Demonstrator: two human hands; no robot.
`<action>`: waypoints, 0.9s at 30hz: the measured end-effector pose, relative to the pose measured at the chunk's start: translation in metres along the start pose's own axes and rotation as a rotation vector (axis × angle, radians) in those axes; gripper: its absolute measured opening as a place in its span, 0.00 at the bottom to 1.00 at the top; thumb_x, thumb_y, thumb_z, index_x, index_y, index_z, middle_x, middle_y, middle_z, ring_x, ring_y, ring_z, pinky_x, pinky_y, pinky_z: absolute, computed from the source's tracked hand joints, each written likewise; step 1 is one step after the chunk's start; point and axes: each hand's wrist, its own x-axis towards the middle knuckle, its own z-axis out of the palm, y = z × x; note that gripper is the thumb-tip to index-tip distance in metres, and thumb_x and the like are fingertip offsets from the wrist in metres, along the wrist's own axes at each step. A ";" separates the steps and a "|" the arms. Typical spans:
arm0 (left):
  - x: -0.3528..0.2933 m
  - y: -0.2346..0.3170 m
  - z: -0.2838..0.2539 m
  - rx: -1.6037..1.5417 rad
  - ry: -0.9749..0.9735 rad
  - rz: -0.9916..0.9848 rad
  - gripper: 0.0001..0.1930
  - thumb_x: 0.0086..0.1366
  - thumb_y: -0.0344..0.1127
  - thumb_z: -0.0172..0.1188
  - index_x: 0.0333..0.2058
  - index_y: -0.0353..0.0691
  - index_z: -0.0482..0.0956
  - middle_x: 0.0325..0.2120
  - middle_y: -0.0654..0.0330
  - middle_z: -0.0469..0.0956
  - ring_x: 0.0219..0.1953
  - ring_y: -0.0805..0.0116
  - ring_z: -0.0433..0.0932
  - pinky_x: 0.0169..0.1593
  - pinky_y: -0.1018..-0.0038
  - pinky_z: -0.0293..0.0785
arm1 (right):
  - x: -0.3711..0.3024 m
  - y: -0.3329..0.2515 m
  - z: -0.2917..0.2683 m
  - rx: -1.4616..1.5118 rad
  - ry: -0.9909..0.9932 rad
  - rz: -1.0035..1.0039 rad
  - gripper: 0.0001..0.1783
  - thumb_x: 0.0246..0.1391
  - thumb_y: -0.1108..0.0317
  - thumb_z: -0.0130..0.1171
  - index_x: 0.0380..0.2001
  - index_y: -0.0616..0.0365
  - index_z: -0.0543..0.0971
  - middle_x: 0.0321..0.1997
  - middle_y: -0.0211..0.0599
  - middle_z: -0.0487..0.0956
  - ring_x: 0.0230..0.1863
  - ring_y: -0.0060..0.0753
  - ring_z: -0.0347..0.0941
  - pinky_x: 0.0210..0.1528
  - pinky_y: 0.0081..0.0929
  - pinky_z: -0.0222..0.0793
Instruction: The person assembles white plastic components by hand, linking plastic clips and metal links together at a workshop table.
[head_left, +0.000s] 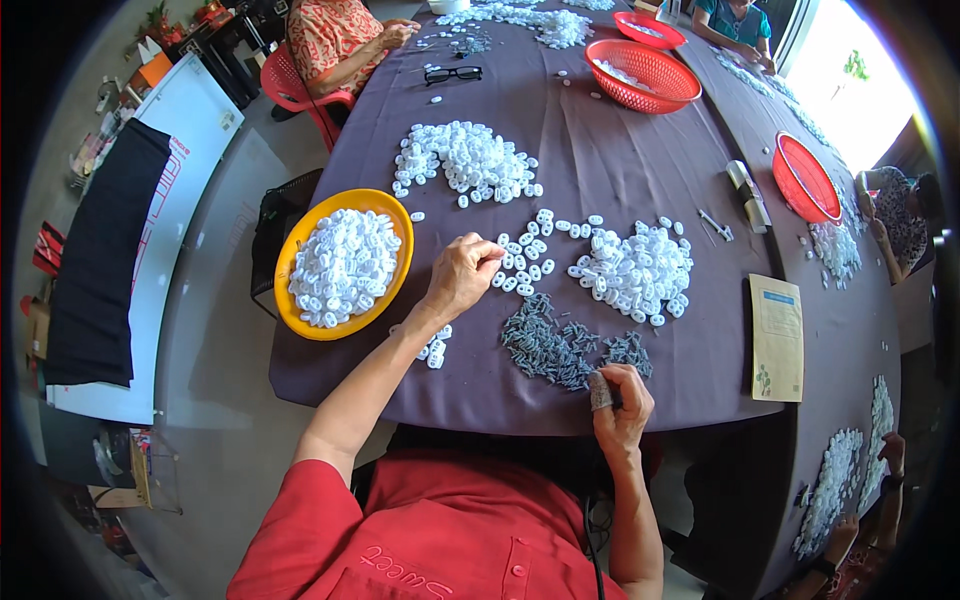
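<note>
My left hand [464, 274] is closed, fingertips drawn together beside a loose group of white oval pieces [524, 252] with two dark holes each. Whether one is in the fingers cannot be made out. At the near edge of the grey pin pile [548, 342], my right hand [622, 402] is curled in a pinch, with a grey wrap on one finger; what it holds, if anything, is hidden. A yellow plate [285, 285] heaped with the same white pieces stands to the left. Partly behind my left forearm lie a few more white pieces [436, 352].
Heaps of white pieces [640, 268] lie on the dark tablecloth [480, 395]. Red baskets [655, 98], black glasses [453, 74], a brown envelope [777, 340] and a white-and-black tool [747, 196] also rest on the tables. Several people sit around, one on a red chair [285, 82].
</note>
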 end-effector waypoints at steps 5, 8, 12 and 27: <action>-0.005 -0.005 -0.006 0.047 -0.018 0.147 0.06 0.53 0.26 0.59 0.31 0.36 0.80 0.26 0.60 0.76 0.24 0.71 0.75 0.29 0.76 0.71 | 0.000 0.001 0.001 -0.001 -0.001 -0.003 0.08 0.40 0.81 0.56 0.27 0.63 0.72 0.27 0.39 0.74 0.27 0.32 0.71 0.32 0.22 0.67; -0.004 -0.015 -0.010 -0.171 -0.028 -0.091 0.06 0.53 0.24 0.59 0.31 0.35 0.79 0.26 0.62 0.76 0.25 0.74 0.75 0.30 0.77 0.71 | -0.001 0.001 0.001 0.005 -0.005 0.002 0.07 0.40 0.81 0.56 0.27 0.63 0.72 0.27 0.39 0.74 0.27 0.31 0.71 0.32 0.22 0.66; -0.006 -0.012 -0.011 -0.189 -0.026 -0.132 0.07 0.52 0.23 0.59 0.32 0.35 0.80 0.27 0.63 0.76 0.25 0.77 0.74 0.30 0.79 0.71 | -0.001 0.004 0.001 0.001 -0.005 0.004 0.07 0.41 0.81 0.56 0.27 0.63 0.72 0.26 0.38 0.74 0.26 0.30 0.70 0.31 0.21 0.66; -0.004 -0.004 -0.004 0.048 -0.096 -0.167 0.11 0.48 0.33 0.64 0.34 0.42 0.81 0.23 0.65 0.74 0.24 0.74 0.74 0.31 0.76 0.71 | -0.003 0.002 0.002 -0.014 -0.005 0.022 0.06 0.41 0.81 0.55 0.27 0.63 0.73 0.26 0.38 0.74 0.26 0.30 0.71 0.31 0.21 0.66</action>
